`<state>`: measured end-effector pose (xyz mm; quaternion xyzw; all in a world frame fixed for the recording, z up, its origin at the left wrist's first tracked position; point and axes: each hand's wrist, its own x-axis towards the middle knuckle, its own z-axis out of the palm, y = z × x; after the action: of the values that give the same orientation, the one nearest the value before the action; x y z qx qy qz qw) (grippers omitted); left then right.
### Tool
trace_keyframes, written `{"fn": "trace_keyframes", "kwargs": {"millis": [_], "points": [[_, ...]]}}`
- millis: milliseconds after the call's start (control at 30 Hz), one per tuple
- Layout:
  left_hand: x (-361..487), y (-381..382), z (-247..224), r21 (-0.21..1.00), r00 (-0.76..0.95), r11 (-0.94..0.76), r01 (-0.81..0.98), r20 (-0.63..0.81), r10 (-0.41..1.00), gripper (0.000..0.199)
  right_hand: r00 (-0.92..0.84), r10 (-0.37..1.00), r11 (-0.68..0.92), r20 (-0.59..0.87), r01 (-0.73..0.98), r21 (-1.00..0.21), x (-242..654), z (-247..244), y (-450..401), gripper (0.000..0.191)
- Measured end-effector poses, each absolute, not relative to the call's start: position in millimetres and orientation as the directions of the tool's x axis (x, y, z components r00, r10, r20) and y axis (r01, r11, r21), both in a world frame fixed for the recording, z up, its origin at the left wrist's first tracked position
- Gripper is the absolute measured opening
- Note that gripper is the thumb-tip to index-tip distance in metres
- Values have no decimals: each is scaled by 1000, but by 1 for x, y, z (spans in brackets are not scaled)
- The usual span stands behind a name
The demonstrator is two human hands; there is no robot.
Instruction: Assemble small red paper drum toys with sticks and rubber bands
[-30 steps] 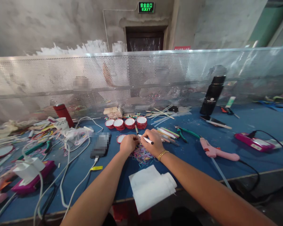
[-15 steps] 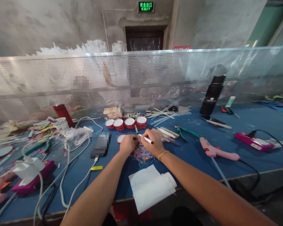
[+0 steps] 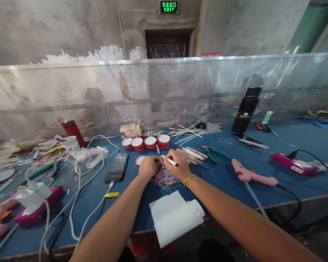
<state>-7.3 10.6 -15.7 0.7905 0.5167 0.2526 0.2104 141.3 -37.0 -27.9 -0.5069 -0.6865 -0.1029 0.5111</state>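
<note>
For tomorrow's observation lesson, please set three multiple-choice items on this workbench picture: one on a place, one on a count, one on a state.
1. Where does the pink glue gun lie?
A. right of the hands
B. left of the hands
C. behind the mesh

2. How many red-rimmed cups stand in the row?
A. two
B. four
C. seven

3. What does the right hand hold?
A. pliers
B. nothing
C. a white pen

Answers: 1 A, it lies on the blue table to the right. 2 B, four side by side. 3 C, the white pen sits in its fingers, close to the left hand.

We see a white pen (image 3: 171, 162) with a black tip, lying slantwise above the bands (image 3: 164, 180). The bands, thin and many-coloured, sit heaped on the blue table.
</note>
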Motion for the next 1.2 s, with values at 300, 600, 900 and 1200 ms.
{"fn": "trace_keyframes", "kwargs": {"millis": [300, 600, 900, 1200], "points": [[-8, 10, -17, 588, 321, -359, 725, 172, 931, 10, -7, 583, 485, 813, 805, -341, 140, -26, -37, 19], [-7, 9, -14, 573, 327, -364, 734, 172, 929, 9, 43, 570, 455, 821, 815, -359, 142, -30, -36, 19], [-8, 11, -18, 571, 320, -374, 731, 197, 927, 10, 3, 581, 488, 814, 799, -352, 140, -27, -37, 19], [-8, 12, -18, 593, 318, -361, 720, 180, 931, 11, 14, 572, 506, 820, 780, -367, 141, -26, -39, 18]]}}
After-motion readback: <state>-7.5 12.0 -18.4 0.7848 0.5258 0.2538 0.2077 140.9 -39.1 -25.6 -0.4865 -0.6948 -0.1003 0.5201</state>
